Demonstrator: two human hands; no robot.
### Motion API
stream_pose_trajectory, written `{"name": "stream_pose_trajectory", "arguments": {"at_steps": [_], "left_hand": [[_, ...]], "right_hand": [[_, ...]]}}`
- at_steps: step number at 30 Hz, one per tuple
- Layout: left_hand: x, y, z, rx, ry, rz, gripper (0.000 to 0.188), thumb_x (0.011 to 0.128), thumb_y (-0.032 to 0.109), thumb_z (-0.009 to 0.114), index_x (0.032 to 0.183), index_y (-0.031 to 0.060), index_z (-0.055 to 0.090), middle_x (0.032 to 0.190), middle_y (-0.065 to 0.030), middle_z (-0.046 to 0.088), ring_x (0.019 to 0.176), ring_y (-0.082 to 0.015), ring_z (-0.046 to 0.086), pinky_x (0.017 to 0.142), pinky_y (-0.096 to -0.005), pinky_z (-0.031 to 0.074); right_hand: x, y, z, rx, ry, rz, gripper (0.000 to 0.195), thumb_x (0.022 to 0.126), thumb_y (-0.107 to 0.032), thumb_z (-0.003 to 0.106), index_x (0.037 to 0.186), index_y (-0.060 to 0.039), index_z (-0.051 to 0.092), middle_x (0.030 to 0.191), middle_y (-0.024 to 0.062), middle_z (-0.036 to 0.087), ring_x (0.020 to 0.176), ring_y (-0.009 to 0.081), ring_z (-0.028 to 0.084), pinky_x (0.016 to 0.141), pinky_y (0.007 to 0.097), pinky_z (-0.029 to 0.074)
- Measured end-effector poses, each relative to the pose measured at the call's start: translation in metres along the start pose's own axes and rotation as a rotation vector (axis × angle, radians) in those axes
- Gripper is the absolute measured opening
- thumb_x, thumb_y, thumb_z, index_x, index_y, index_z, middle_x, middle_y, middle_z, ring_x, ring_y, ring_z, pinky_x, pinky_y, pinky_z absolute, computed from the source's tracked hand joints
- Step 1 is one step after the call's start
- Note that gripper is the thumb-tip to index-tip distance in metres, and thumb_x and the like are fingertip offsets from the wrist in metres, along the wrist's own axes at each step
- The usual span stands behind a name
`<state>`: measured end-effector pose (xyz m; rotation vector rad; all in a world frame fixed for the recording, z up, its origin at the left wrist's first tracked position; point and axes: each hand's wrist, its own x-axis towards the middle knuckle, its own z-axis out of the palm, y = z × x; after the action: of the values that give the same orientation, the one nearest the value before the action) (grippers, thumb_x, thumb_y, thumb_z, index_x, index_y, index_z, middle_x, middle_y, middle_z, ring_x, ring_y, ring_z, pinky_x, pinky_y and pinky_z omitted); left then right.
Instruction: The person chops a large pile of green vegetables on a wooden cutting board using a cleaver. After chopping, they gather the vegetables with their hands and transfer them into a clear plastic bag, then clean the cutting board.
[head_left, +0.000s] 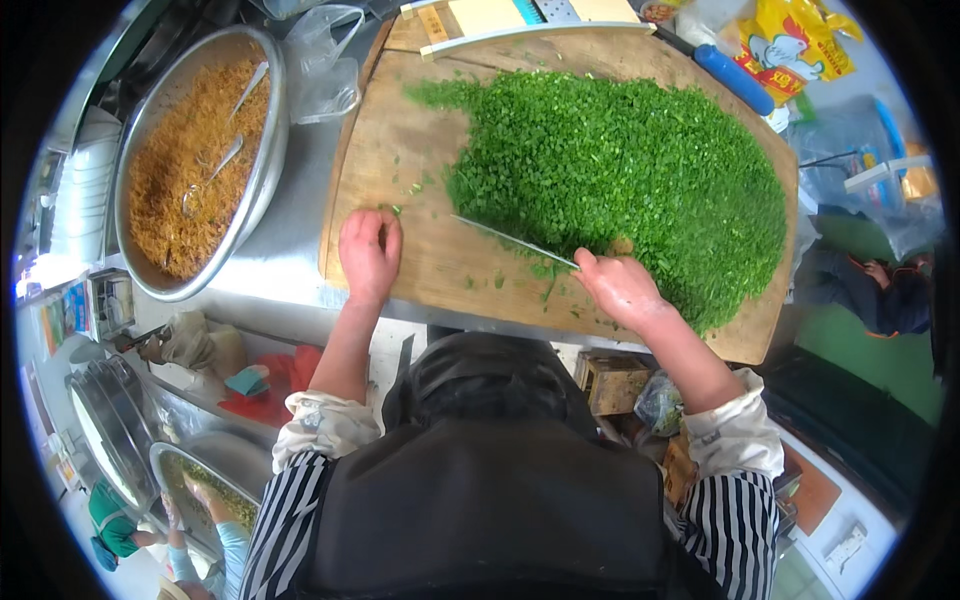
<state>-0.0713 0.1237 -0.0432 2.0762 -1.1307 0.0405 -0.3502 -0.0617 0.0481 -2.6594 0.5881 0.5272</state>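
Note:
My right hand (619, 289) grips a knife (517, 241), probably a cleaver, whose blade I see nearly edge-on. The handle is hidden in the fist. The blade points left along the near-left edge of a broad heap of finely chopped green onions or chives (600, 157). Under the heap lies a large wooden cutting board (420, 262). At the board's left side my left hand (369, 251) rests with its fingers curled and nothing visible in it. A few green bits lie by its fingertips and between the hands.
Left of the board stands a large metal bowl (274, 150) of shredded orange-brown food with spoons in it. A slicer or grater (510, 19) and a blue-handled tool (733, 79) lie along the far edge. At lower left, another person's hands (199, 487) reach into a metal tray.

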Motion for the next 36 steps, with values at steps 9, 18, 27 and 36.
{"name": "stream_pose_trajectory", "arguments": {"at_steps": [9,18,27,36], "left_hand": [[0.000,-0.002,0.001,-0.012,0.018,0.026,0.007,0.076,0.004,0.065,0.077,0.0063,0.057,0.077,-0.0102,0.055,0.073,-0.0305,0.053,0.067,-0.0391,0.043],[-0.001,-0.003,-0.001,-0.122,0.065,-0.099,0.006,0.080,0.001,0.061,0.081,0.0050,0.056,0.079,-0.0100,0.056,0.073,-0.0274,0.054,0.066,-0.0366,0.043],[-0.005,-0.005,0.003,-0.112,0.088,-0.072,0.004,0.082,0.001,0.059,0.082,0.0041,0.056,0.077,-0.0114,0.054,0.073,-0.0279,0.053,0.067,-0.0371,0.043],[0.026,0.031,-0.013,-0.096,0.206,0.012,0.010,0.079,-0.002,0.061,0.087,0.0036,0.057,0.095,-0.0129,0.058,0.091,-0.0282,0.055,0.081,-0.0366,0.045]], "right_hand": [[-0.003,0.017,-0.014,-0.071,0.041,-0.080,0.016,0.087,-0.016,0.054,0.094,-0.0032,0.047,0.064,0.0187,0.060,0.063,0.0381,0.062,0.054,0.0458,0.049],[-0.016,-0.004,0.001,-0.052,0.027,-0.103,0.015,0.090,-0.018,0.052,0.094,-0.0034,0.048,0.063,0.0182,0.061,0.059,0.0366,0.063,0.052,0.0456,0.051],[-0.029,-0.008,0.001,0.057,0.032,-0.102,0.014,0.089,-0.018,0.053,0.093,-0.0049,0.047,0.063,0.0182,0.060,0.058,0.0383,0.061,0.051,0.0493,0.047],[-0.036,-0.023,-0.012,0.476,0.316,0.016,0.023,0.085,-0.008,0.061,0.104,-0.0056,0.048,0.070,0.0132,0.058,0.053,0.0306,0.057,0.051,0.0404,0.046]]}}
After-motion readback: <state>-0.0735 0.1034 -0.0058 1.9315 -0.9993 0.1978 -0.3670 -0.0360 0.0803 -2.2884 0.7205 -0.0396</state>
